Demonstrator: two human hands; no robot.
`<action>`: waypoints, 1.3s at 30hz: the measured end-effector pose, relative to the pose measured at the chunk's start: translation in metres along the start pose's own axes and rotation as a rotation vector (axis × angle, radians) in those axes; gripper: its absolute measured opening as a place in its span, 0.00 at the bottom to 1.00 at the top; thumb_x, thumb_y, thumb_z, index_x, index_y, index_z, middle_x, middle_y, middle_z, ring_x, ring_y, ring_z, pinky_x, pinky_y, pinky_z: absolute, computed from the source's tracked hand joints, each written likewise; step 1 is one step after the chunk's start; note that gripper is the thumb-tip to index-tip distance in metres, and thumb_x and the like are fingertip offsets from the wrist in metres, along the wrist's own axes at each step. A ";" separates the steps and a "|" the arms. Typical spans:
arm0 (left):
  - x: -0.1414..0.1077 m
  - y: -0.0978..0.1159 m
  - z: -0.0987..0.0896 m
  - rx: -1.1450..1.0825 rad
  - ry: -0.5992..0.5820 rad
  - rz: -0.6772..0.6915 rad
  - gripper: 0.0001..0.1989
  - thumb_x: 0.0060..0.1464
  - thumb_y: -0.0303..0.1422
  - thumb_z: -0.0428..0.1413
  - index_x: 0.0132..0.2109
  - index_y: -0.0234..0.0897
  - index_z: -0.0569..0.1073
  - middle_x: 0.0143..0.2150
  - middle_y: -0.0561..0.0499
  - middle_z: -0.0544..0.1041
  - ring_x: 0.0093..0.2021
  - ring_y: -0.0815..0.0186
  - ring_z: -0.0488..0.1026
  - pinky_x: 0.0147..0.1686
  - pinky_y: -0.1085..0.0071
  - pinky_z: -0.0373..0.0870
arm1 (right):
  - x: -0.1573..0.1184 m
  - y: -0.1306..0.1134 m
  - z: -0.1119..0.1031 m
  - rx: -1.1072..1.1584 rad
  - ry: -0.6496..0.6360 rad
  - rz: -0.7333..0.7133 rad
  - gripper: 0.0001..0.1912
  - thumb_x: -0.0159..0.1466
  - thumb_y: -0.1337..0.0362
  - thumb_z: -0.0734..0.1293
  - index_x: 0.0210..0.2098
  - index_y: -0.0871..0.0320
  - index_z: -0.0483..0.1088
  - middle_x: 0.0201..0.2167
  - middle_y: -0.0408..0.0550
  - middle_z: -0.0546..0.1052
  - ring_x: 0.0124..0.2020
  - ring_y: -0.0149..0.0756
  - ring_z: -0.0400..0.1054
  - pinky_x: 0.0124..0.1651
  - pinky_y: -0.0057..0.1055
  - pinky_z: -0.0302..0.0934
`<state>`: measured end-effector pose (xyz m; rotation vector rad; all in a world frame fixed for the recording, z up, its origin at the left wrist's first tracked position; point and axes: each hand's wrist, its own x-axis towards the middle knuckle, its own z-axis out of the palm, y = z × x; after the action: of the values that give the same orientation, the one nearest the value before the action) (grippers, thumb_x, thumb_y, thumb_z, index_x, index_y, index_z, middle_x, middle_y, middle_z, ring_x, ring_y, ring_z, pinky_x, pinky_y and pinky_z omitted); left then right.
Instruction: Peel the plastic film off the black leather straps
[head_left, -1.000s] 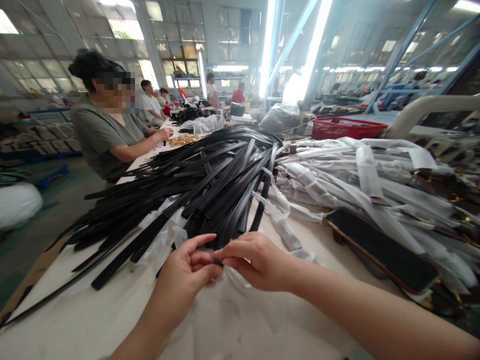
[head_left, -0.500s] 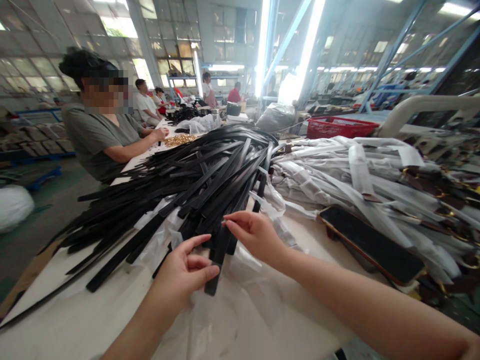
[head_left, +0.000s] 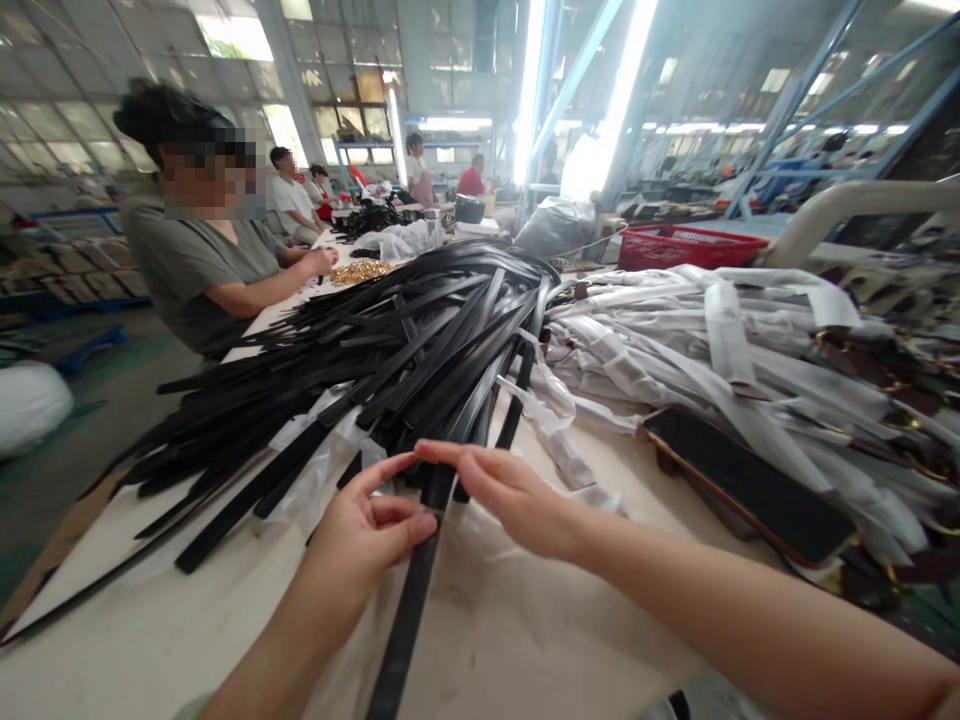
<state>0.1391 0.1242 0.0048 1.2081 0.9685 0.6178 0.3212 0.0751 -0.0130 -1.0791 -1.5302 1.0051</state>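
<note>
A long black strap [head_left: 410, 600] runs from the heap toward me, its near part reaching the bottom edge of the view. My left hand [head_left: 369, 520] grips it, thumb on the strap's face and index finger stretched forward. Over the same strap lies my right hand [head_left: 506, 490], its fingers straight and together. The right fingertips meet the left index tip above the strap. Whether the right thumb presses on the strap is hard to see. Just beyond both hands spreads a large heap of black straps [head_left: 420, 345], with clear plastic film [head_left: 555, 440] among them.
White-wrapped straps [head_left: 645, 345] with metal fittings are piled on the right. A black-topped wooden block [head_left: 750, 485] stands on the pale table [head_left: 525, 640]. Behind are a red basket [head_left: 682, 248] and small gold parts [head_left: 361, 272]. A co-worker [head_left: 195, 250] is at the left side.
The black strap has come farther toward me past my left hand. My right hand has gone from a pinch to straight fingers, moving left and slightly down to meet my left index finger.
</note>
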 end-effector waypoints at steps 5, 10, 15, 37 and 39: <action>0.001 0.000 -0.006 -0.005 -0.045 0.045 0.44 0.40 0.32 0.70 0.62 0.34 0.59 0.29 0.52 0.78 0.28 0.69 0.73 0.30 0.77 0.67 | -0.008 -0.011 0.005 0.007 -0.075 -0.088 0.35 0.66 0.40 0.53 0.66 0.52 0.55 0.62 0.53 0.65 0.63 0.42 0.59 0.64 0.41 0.52; 0.000 -0.003 0.000 0.036 -0.060 0.005 0.44 0.39 0.30 0.69 0.62 0.33 0.58 0.25 0.54 0.76 0.26 0.69 0.72 0.28 0.76 0.66 | 0.004 0.004 -0.004 0.223 0.151 0.063 0.35 0.66 0.40 0.53 0.64 0.55 0.59 0.63 0.53 0.63 0.64 0.43 0.57 0.63 0.44 0.55; -0.003 0.000 0.004 -0.039 -0.076 0.052 0.47 0.37 0.29 0.70 0.63 0.33 0.57 0.29 0.51 0.78 0.29 0.68 0.74 0.30 0.76 0.68 | -0.010 -0.002 0.010 -0.021 -0.041 -0.084 0.33 0.68 0.44 0.54 0.65 0.56 0.56 0.61 0.54 0.67 0.61 0.41 0.62 0.64 0.42 0.54; -0.010 -0.003 0.014 -0.188 -0.084 0.114 0.47 0.35 0.23 0.71 0.62 0.38 0.60 0.38 0.51 0.78 0.33 0.67 0.77 0.31 0.77 0.74 | -0.020 -0.026 0.015 -0.287 -0.114 -0.428 0.23 0.71 0.56 0.52 0.59 0.61 0.64 0.50 0.56 0.74 0.50 0.38 0.69 0.53 0.35 0.62; -0.010 0.000 0.011 -0.156 -0.065 0.125 0.47 0.37 0.25 0.71 0.63 0.37 0.58 0.36 0.50 0.79 0.31 0.67 0.76 0.31 0.77 0.74 | -0.020 -0.026 0.014 -0.258 -0.193 -0.424 0.27 0.71 0.51 0.51 0.61 0.61 0.62 0.58 0.57 0.68 0.59 0.41 0.62 0.60 0.39 0.56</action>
<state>0.1434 0.1104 0.0084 1.1479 0.7796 0.7348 0.3061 0.0482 0.0040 -0.7919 -1.9849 0.6431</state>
